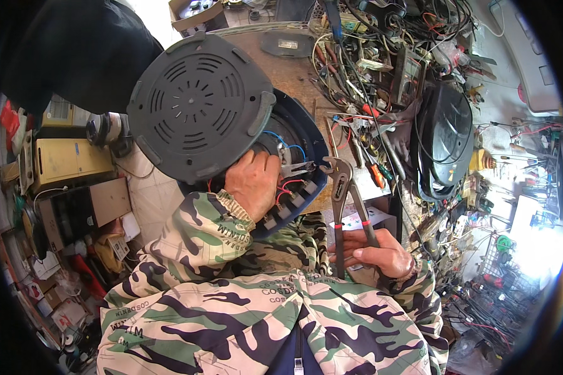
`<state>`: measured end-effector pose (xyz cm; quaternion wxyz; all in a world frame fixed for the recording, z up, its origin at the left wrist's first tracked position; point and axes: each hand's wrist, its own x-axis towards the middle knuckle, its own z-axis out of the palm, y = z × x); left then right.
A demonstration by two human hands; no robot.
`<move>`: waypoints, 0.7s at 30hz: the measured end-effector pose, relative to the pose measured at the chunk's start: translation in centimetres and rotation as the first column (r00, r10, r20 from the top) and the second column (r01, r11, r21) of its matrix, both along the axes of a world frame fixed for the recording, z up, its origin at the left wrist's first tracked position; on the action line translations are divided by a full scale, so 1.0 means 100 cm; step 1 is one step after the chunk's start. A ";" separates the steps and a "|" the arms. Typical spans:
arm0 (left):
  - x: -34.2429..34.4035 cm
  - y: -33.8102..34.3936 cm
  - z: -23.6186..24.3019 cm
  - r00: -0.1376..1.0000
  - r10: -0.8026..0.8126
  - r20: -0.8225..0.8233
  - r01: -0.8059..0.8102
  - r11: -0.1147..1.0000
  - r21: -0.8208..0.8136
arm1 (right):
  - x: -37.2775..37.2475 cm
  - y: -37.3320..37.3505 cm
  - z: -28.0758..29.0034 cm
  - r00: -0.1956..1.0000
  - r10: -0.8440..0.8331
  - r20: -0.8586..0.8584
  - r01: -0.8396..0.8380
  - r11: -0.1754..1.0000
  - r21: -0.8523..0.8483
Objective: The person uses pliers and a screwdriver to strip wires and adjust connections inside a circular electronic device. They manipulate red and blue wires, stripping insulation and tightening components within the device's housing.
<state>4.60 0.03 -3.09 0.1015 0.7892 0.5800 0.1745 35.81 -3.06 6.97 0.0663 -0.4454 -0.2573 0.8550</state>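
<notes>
A dark blue appliance housing [319, 140] lies opened before me, with blue and red wires and a row of grey blocks [284, 210] inside. Its black vented bottom cover [194, 103] is tilted up over the left part. My left hand [253, 182] reaches in under the cover, fingers curled; their tips and whatever they grip are hidden. Beside it a silver metal piece [297, 169] points rightward. In my right hand [381, 253] is a pair of water pump pliers [339, 190], jaws upward, close to the housing's right rim. The right fingers wrap around the handles.
Cables, screwdrivers [375, 175] and loose parts crowd the wooden bench [250, 47] on the right. A black rounded case [445, 140] stands there. At left are a yellow box [72, 164] and a dark bulky thing [75, 56]. A cardboard box [197, 15] sits at the back.
</notes>
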 end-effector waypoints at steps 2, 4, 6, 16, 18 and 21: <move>-0.002 -0.001 0.006 1.000 -0.001 0.007 0.001 1.000 -0.016 | 0.001 0.006 0.005 0.999 0.043 0.014 -0.043 0.997 0.058; -0.003 -0.001 0.013 1.000 0.002 0.004 -0.002 1.000 -0.007 | 0.006 0.022 0.009 0.954 0.250 0.164 -0.282 0.935 0.217; 0.000 -0.001 0.008 1.000 0.004 0.021 -0.004 1.000 0.003 | 0.018 0.030 0.004 0.879 0.340 0.334 -0.440 0.847 0.298; 0.002 0.000 0.004 0.999 0.028 0.044 -0.030 0.998 0.053 | 0.000 0.067 0.032 0.906 0.355 0.230 -0.366 0.931 0.007; 0.002 -0.002 0.003 0.999 0.042 0.030 -0.044 0.997 0.065 | -0.004 0.074 0.037 0.880 0.397 0.262 -0.411 0.912 -0.001; 0.003 -0.001 0.003 0.999 0.037 0.016 -0.038 0.997 0.064 | -0.007 0.078 0.042 0.868 0.409 0.280 -0.413 0.910 -0.048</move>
